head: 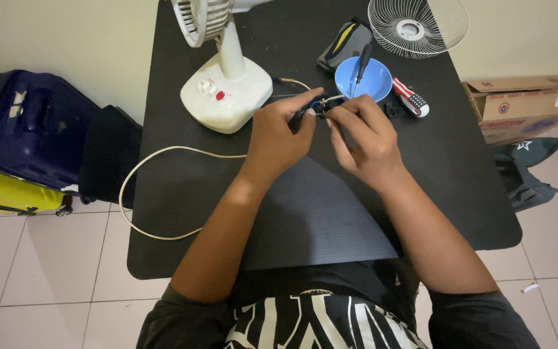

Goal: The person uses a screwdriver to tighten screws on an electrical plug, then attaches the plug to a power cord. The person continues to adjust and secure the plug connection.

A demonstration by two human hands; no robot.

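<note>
Step in hand: a small dark plug at the end of the cream cord is being worked on, judged to be mid-way, with its wires handled at the fingertips.
Plug: held above the black table, just near of the blue bowl and right of the fan base.
Left hand: closed around the plug, wrist bent, forearm running from the near edge.
Right hand: fingers pinched on the plug's right end; what is pinched is too small to tell.
Next move: judged to call for a steady left grip and fine right fingertip work.
Tools: one screwdriver stands in the bowl; another lies just right of it.
Fan guard: far right, apart.
</note>
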